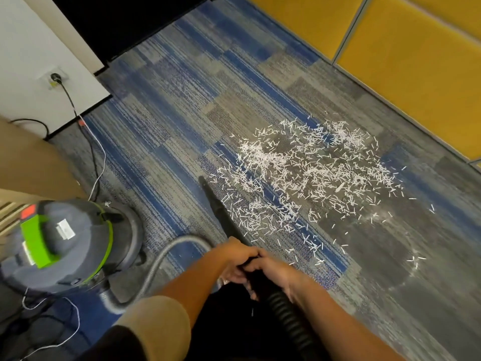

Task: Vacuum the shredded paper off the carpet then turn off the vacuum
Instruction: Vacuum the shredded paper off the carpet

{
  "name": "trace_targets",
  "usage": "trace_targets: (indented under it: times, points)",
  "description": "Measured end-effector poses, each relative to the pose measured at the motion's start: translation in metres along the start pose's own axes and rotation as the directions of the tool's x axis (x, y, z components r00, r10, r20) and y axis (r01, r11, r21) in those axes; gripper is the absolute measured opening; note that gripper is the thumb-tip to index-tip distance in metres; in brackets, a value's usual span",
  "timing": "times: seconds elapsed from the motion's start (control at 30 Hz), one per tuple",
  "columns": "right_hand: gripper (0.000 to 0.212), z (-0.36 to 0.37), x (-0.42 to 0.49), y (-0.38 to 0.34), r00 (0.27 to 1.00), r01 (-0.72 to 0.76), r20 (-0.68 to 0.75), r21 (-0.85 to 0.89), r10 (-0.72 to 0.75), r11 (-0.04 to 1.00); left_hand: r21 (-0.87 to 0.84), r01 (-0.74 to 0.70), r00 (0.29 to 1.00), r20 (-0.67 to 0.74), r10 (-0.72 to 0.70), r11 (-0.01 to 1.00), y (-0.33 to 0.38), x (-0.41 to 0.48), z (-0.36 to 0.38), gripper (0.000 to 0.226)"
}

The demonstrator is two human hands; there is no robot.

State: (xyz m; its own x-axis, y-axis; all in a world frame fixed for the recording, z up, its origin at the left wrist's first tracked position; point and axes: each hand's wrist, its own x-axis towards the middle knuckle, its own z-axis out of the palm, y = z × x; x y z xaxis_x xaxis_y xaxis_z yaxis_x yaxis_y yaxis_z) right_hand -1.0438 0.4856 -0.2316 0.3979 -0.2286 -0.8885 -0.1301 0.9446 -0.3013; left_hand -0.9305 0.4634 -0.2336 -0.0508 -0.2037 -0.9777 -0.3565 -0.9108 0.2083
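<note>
While left hand (232, 259) and right hand (276, 275) grip nozzle (221, 212), tip at edge of shredded paper (299, 168), bare carpet (161, 142) leftward.

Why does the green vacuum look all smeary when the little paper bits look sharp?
In the head view, the vacuum sits near the frame's left edge and looks smeared, likely from head movement and the wide lens; the paper bits near the middle are crisp; the light is soft and even, with no glare or hard shadows.
</note>
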Motion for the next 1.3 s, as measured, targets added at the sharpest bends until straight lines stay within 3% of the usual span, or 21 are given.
trace_targets:
  times: [0.27, 0.47, 0.73, 0.87, 1.0, 1.1, 1.2, 1.3]
  points:
    - [0.023, -0.001, -0.010, -0.001, 0.998, 0.034, -0.054, 0.108, -0.028, 0.994, 0.141, -0.056, 0.998, 0.020, 0.054, 0.988, 0.010, 0.002, 0.002, 0.022]
    - [0.023, -0.018, -0.022, 0.000, 0.999, -0.013, -0.044, 0.097, 0.017, 0.995, 0.152, -0.017, 0.997, 0.071, 0.006, 0.988, 0.016, 0.001, 0.022, 0.018]
    - [0.022, -0.025, -0.023, -0.006, 1.000, -0.027, 0.002, 0.059, 0.027, 0.998, 0.083, 0.005, 0.999, 0.035, -0.008, 0.997, 0.021, -0.004, 0.026, 0.020]
    - [0.026, -0.035, -0.027, -0.018, 1.000, 0.008, -0.009, 0.049, -0.008, 0.999, 0.023, -0.051, 0.999, 0.002, 0.051, 0.998, 0.032, -0.006, 0.028, 0.037]
    - [0.028, -0.046, -0.040, -0.016, 0.997, 0.019, 0.075, 0.186, -0.033, 0.982, 0.026, -0.107, 0.993, -0.039, 0.108, 0.994, 0.041, -0.004, 0.034, 0.034]
    - [0.037, -0.053, -0.045, -0.005, 0.992, -0.025, 0.130, 0.214, -0.003, 0.977, 0.049, -0.083, 0.996, -0.036, 0.084, 0.995, 0.044, -0.002, 0.037, 0.036]
    - [0.037, -0.054, -0.043, -0.001, 0.992, -0.060, 0.122, 0.168, 0.039, 0.984, 0.046, -0.012, 1.000, -0.009, 0.013, 0.999, 0.040, -0.005, 0.038, 0.018]
    - [0.037, -0.052, -0.040, 0.000, 0.988, -0.077, 0.140, 0.132, 0.058, 0.988, 0.044, 0.029, 1.000, -0.006, -0.029, 0.999, 0.032, -0.006, 0.038, 0.022]
